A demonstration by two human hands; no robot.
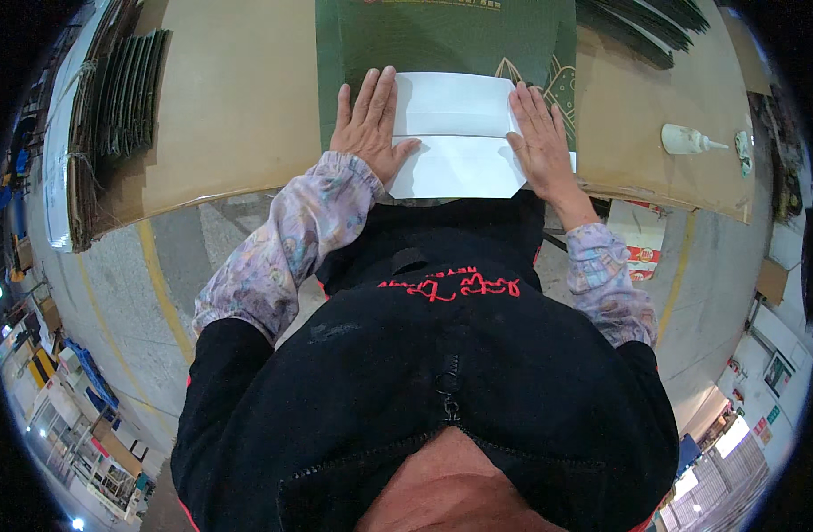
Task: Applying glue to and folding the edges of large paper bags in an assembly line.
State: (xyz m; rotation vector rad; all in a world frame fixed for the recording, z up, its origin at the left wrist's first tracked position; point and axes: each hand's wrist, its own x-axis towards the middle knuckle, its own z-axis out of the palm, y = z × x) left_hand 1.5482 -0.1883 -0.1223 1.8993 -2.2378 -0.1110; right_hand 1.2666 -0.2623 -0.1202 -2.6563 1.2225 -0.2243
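A white folded flap (451, 167) with a crease across its middle lies at the table's near edge, on the lower part of a dark green printed paper bag (380, 40). Flat along the flap's left edge rests my left hand (368, 129), its fingers stretched away from me and its thumb on the white paper. Against the right edge lies my right hand (542, 142), fingers extended over the green paper and thumb touching the flap. Neither hand grips anything. Flower-patterned sleeve covers reach down to both wrists.
Brown cardboard (238, 97) covers the table. Dark green folded bags (131, 93) stand stacked at the left, with more bags (641, 27) at the far right. A white squeeze bottle (684, 140) with a nozzle lies on the right. Below is a grey floor (216, 235) with yellow lines.
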